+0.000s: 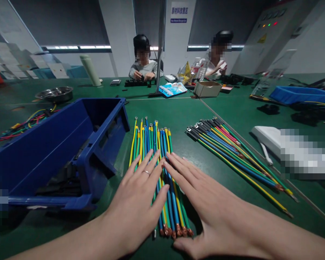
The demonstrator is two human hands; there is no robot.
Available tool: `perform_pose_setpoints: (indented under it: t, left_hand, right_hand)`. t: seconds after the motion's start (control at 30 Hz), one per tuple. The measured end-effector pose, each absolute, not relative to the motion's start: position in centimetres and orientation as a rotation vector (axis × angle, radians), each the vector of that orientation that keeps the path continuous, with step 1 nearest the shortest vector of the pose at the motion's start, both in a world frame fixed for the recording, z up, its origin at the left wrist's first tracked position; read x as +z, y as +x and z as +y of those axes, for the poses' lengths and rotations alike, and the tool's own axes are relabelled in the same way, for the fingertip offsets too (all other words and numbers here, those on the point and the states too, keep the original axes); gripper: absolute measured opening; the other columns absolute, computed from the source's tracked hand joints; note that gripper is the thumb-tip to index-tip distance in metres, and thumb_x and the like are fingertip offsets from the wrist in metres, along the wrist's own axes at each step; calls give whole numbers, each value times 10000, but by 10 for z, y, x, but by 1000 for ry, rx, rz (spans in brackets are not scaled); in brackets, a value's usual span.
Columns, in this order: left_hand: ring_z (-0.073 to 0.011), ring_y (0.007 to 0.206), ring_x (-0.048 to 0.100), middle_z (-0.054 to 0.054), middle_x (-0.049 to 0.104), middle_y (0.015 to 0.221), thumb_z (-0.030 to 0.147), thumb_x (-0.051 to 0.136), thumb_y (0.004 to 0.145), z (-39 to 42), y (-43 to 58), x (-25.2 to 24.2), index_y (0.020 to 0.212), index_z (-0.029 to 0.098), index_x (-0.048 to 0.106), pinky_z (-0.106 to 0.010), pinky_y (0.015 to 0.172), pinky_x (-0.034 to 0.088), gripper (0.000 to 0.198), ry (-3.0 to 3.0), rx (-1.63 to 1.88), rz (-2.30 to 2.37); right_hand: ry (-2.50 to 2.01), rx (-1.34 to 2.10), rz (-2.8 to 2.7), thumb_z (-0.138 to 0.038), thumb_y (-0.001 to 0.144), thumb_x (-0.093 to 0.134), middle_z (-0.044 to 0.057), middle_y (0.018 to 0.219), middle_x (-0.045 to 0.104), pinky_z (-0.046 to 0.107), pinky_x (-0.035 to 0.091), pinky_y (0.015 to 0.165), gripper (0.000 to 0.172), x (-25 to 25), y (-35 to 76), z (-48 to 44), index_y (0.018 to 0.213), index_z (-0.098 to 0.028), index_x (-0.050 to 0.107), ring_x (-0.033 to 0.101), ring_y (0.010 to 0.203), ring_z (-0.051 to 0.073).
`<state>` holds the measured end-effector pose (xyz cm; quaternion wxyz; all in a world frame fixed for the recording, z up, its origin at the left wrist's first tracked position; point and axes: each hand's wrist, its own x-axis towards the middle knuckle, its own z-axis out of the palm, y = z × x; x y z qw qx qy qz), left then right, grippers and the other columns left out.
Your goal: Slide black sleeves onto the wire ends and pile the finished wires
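A row of blue, green and yellow wires point(176, 213) lies side by side on the green table, ring lugs at the far ends and bare copper strands at the near ends. My left hand point(141, 191) rests flat over the row's left part, fingers stretched out; a ring is on one finger. My right hand point(203, 195) lies along the right edge of the same wires, its fingers straight and its thumb near the copper ends. The fingertips of both hands meet or nearly meet. Part of the row is hidden beneath them.
At left stands a dark blue bin point(56, 144) with black pieces inside. A second fan of wires point(233, 159), some with black sleeves, lies to the right, beside a white object point(273, 144). Farther back are a small cardboard box point(207, 89), a metal bowl point(55, 94) and two people seated across.
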<state>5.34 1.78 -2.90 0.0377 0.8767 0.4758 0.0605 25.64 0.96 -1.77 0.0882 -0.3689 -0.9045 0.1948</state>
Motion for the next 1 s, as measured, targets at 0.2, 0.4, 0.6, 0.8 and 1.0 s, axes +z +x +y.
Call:
perform_pose_setpoints:
  t: [0.2,0.4,0.6,0.8,1.0]
  left_hand:
    - [-255,1470,249,-89,310,1580,370,379,1001,18,52,-31,1507,199,352,-558,1169,288,534,2683,245,1460]
    - [-248,1466,272,-83,326,1579,355,388,1000,16,52,-32,1491,215,378,-554,1169,293,511,2684,290,1457]
    - [-239,1474,249,-86,323,1580,339,375,1000,15,53,-28,1493,191,374,-540,1180,274,514,2669,275,1464]
    - [-239,1475,249,-90,320,1581,338,360,997,16,54,-27,1499,175,363,-541,1179,274,528,2661,251,1471]
    - [-242,1467,273,-94,334,1575,365,363,1000,17,55,-28,1491,161,373,-540,1179,277,532,2675,262,1475]
  right_hand:
    - [-1177,531,-2700,-568,651,689,191,1602,165,507,215,1184,1120,-16,253,9,1519,-12,253,140,1485,340]
    - [-1179,542,-2666,-535,662,686,202,1591,203,519,273,1165,1059,-9,252,7,1505,-19,306,199,1470,350]
    - [-1166,557,-2613,-510,693,688,228,1571,238,571,267,1153,1007,-9,254,5,1506,-47,317,258,1448,367]
    - [-1121,467,-2640,-615,728,659,199,1575,259,535,204,1184,1018,-14,257,8,1510,-65,310,271,1453,315]
    - [-1075,501,-2661,-715,773,577,186,1567,272,499,168,1201,1022,-10,258,12,1505,-52,313,273,1457,273]
